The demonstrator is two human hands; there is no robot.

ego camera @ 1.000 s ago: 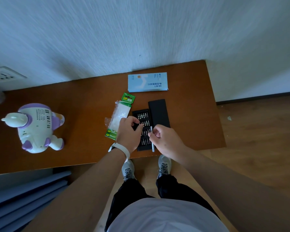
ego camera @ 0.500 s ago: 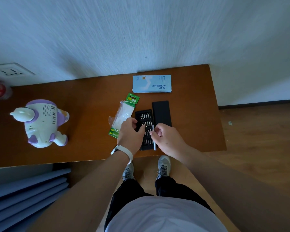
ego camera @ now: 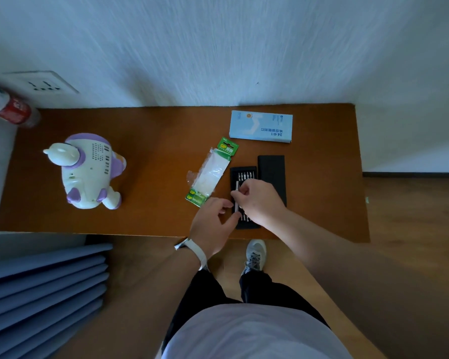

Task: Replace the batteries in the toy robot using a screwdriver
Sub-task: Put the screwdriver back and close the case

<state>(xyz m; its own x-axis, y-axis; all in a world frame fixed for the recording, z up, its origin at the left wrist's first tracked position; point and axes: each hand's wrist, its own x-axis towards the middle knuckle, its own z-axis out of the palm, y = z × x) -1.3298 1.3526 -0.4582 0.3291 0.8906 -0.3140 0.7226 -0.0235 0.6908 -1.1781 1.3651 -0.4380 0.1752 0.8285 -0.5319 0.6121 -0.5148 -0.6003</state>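
On the brown surface (ego camera: 166, 130), the toy robot (ego camera: 88, 172) sits far left, well apart from the work, grille side to camera, not yet touched; blue box (ego camera: 261, 126) parked by the wall, out of the way; black lid (ego camera: 271, 174) laid just beside the bit tray (ego camera: 244, 172) so bits stay reachable; battery pack (ego camera: 211, 172) staged left of the tray; right hand (ego camera: 261, 200) pinches the silver screwdriver (ego camera: 237, 209) over the tray; left hand (ego camera: 213, 224) at its lower end, thumb touching; cannot tell if it holds a bit; probably fitting one.
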